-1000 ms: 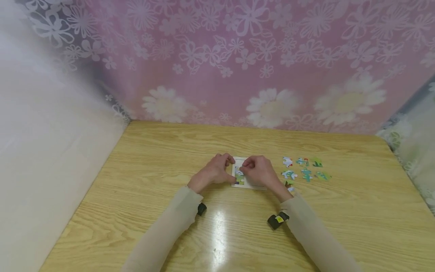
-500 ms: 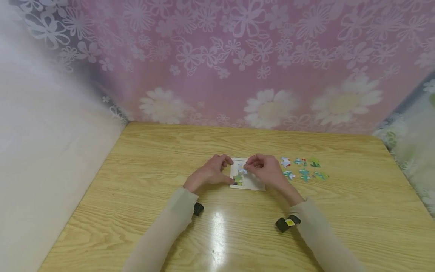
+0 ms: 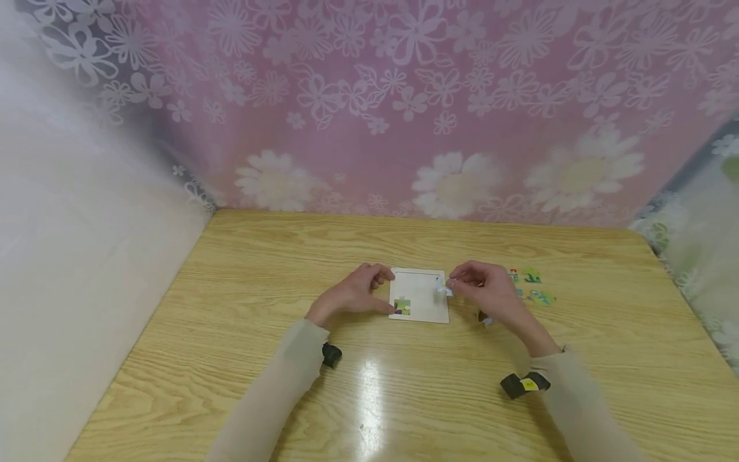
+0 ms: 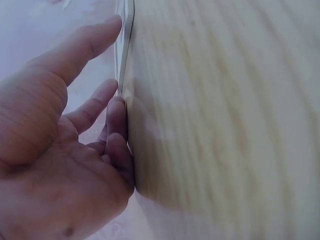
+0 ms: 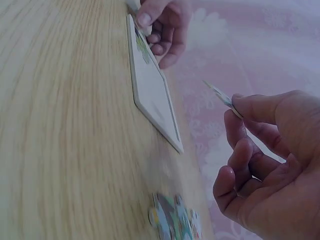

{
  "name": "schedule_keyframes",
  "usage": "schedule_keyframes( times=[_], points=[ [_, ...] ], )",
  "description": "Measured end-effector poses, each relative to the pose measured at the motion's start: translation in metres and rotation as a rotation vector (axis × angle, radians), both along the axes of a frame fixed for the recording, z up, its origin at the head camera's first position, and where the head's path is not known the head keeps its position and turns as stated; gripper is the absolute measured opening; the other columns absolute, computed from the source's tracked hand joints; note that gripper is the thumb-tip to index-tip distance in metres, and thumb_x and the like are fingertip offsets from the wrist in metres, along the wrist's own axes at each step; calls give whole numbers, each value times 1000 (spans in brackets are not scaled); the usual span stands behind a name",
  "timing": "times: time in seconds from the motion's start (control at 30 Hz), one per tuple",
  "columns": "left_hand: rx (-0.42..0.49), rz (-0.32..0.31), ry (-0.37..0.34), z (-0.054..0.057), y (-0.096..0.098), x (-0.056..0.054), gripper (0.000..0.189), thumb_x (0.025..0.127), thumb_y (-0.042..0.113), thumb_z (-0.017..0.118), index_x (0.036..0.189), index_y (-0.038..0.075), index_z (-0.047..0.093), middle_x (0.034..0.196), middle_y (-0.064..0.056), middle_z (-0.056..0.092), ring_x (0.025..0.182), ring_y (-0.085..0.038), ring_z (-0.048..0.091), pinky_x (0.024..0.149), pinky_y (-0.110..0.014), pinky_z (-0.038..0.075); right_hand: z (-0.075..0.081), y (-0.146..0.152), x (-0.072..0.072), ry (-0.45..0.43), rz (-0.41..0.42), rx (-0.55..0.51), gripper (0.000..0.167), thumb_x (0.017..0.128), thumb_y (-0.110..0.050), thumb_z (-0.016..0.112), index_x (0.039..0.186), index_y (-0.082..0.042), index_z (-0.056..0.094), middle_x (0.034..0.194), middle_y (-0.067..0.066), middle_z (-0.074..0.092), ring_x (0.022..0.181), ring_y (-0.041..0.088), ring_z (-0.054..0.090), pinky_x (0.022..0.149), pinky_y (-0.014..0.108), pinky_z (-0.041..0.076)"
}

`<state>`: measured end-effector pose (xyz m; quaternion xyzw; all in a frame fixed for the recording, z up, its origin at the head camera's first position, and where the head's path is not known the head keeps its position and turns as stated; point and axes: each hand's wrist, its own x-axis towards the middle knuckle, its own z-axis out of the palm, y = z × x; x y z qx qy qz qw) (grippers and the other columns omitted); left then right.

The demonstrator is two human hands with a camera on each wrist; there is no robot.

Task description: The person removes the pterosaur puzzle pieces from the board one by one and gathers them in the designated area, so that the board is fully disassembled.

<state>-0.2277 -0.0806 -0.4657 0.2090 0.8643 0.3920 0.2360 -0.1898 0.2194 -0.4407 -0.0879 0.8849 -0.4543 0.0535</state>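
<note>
A white square puzzle tray (image 3: 424,301) lies flat on the table, with a green puzzle piece (image 3: 403,307) in its near left corner. My left hand (image 3: 352,292) rests at the tray's left edge. Its extended thumb touches near the lower corner and its forefinger near the upper one; the other fingers bend loosely against the table in the left wrist view. Between thumb and forefinger, my right hand (image 3: 491,292) pinches a pale blue and white jigsaw piece (image 3: 442,286). This piece is raised above the tray's right edge; in the right wrist view it stands clear of the tray.
Loose green puzzle pieces (image 3: 532,276) lie right of the tray, partly hidden behind my right hand. Another loose piece (image 3: 486,319) shows below that hand. A pink flowered curtain (image 3: 369,128) hangs along the table's far edge.
My right hand has moved right, lifting the pale blue jigsaw piece from the tray's left side to its right edge. The left hand stays at the tray's left edge.
</note>
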Motion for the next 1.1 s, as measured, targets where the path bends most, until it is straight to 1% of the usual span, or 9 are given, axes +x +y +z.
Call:
schedule_keyframes(
  times=[0.13,0.2,0.3,0.43,0.6,0.8,1.1],
  points=[
    [20,-17,-13,0,-4,-1,62,85,26,85,138,19,54,128,-5,46,114,-22,45,104,-39,41,3,14,4,-3,-14,17,26,97,-36,72,109,-12,72,96,7,74,86,27,69,65,31,55],
    [24,-26,-12,1,-5,-1,62,85,24,85,138,18,54,129,-6,47,115,-22,46,105,-39,41,5,21,7,-3,-21,22,26,97,-35,71,109,-12,71,96,7,75,86,27,69,67,31,55],
    [23,-35,-4,2,-5,-1,61,86,24,85,138,18,54,129,-6,46,114,-22,45,104,-39,41,9,32,12,9,-23,17,25,98,-32,71,109,-10,71,95,7,75,84,25,69,68,29,55],
    [26,-28,-2,1,-5,-1,60,86,24,84,138,18,54,128,-6,46,113,-22,45,102,-39,41,12,44,18,30,-18,23,23,97,-30,72,109,-10,72,96,7,75,82,20,69,67,27,53],
    [29,-18,-9,1,-5,-1,60,86,23,85,138,19,55,129,-6,46,114,-22,45,103,-38,41,8,61,26,55,-16,54,19,97,-27,72,109,-11,72,97,5,74,79,16,67,67,26,52],
    [32,-13,-8,3,-4,0,60,85,23,85,137,18,56,129,-6,47,114,-21,45,104,-38,41,1,78,34,84,-12,95,15,98,-23,71,107,-10,72,93,5,74,75,15,65,62,26,50],
    [39,4,-31,3,-3,3,60,84,21,86,137,18,56,129,-6,46,115,-21,45,103,-38,41,1,95,46,25,-52,178,21,97,-30,72,106,-10,72,92,4,74,74,10,63,60,26,49]
  ],
)
